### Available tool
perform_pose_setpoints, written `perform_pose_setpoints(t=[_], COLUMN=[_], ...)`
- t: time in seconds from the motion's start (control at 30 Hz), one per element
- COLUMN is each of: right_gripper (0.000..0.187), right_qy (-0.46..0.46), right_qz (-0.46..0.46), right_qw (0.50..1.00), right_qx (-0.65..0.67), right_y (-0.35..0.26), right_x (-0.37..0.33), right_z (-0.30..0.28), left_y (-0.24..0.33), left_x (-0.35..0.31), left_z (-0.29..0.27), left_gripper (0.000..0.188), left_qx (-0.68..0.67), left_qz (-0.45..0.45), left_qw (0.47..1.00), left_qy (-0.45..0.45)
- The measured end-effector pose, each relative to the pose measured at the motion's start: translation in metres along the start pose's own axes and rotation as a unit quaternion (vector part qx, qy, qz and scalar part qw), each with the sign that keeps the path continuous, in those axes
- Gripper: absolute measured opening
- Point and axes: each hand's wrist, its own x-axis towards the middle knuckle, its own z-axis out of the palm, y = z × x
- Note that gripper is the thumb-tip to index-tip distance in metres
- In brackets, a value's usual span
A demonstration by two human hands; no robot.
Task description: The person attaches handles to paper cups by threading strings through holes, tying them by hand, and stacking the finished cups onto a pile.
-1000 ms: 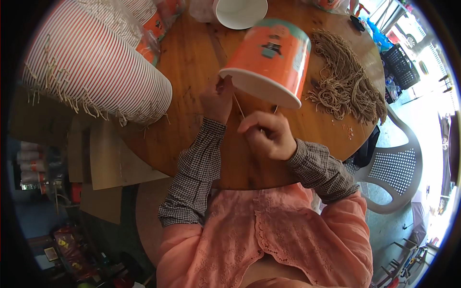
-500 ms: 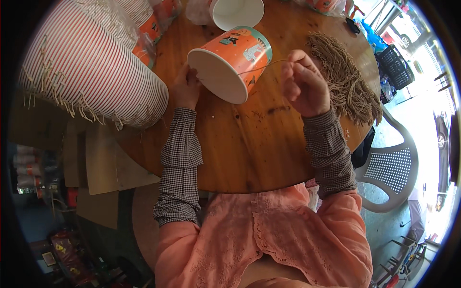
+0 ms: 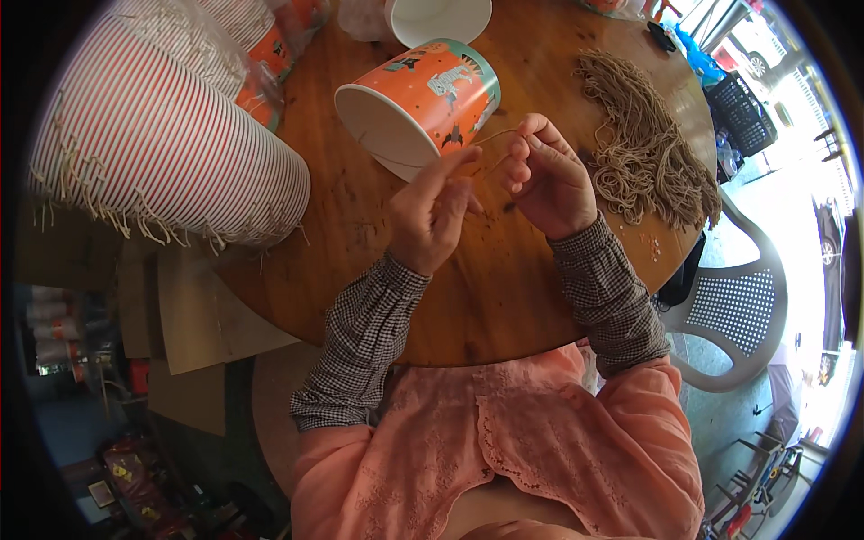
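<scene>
An orange printed paper bucket [image 3: 454, 85] lies on its side on the round wooden table, its white base towards me. From its base a thin brown cord [image 3: 498, 136] runs to my right hand [image 3: 555, 184], whose thumb and forefinger pinch it. My left hand [image 3: 428, 220] is just in front of the base, beside the cord. Its forefinger points towards the cord and its thumb is apart from it; whether it touches the cord I cannot tell. To the right of my right hand lies a loose bundle of brown cords [image 3: 643, 148].
A long stack of nested paper buckets [image 3: 180, 135] with short cord ends hanging out leans at the left. A white bucket [image 3: 441, 20] stands open behind the orange one. Plastic-wrapped buckets [image 3: 261, 94] are at the far left. A grey chair [image 3: 733, 315] stands right of the table [image 3: 450, 310].
My left hand has let go of the bucket and moved right to the cord. My right hand has shifted slightly left and down. The bucket has moved a little left and away.
</scene>
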Motion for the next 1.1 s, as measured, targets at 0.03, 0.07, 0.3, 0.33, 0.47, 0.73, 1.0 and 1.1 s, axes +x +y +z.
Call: perform_pose_setpoints(t=[0.03,0.07,0.3,0.33,0.47,0.73,1.0,1.1], right_gripper=[0.015,0.015,0.015,0.015,0.015,0.014,0.013,0.016], right_qy=[-0.005,-0.008,0.016,0.024,0.050,0.194,0.100,0.087], right_qz=[0.003,0.005,-0.005,-0.006,-0.019,-0.030,0.057,0.018], right_qw=[1.000,1.000,1.000,0.999,0.997,0.878,0.834,0.842], right_qx=[-0.002,-0.004,-0.021,-0.022,-0.048,-0.437,-0.539,-0.533], right_y=[0.001,0.001,-0.004,-0.005,-0.008,-0.014,0.001,0.012], right_x=[0.000,-0.001,-0.001,-0.001,0.001,0.002,-0.007,-0.005], right_z=[0.001,0.001,-0.004,-0.007,-0.013,-0.016,0.022,0.008], left_y=[0.002,0.002,-0.010,-0.010,-0.012,-0.015,-0.007,-0.007], left_x=[0.000,0.000,0.006,0.007,0.005,0.005,0.004,0.005], left_z=[0.003,0.004,-0.008,-0.008,-0.010,-0.010,-0.006,-0.005], left_gripper=[0.019,0.019,0.022,0.021,0.019,0.016,0.009,0.009], left_qx=[-0.075,-0.076,-0.224,-0.270,-0.237,-0.155,-0.044,-0.033], left_qz=[-0.082,-0.083,-0.261,-0.294,-0.322,-0.291,-0.219,-0.177], left_qw=[0.994,0.994,0.932,0.909,0.909,0.933,0.970,0.982], left_qy=[-0.015,-0.017,-0.117,-0.117,-0.119,-0.145,-0.091,-0.060])
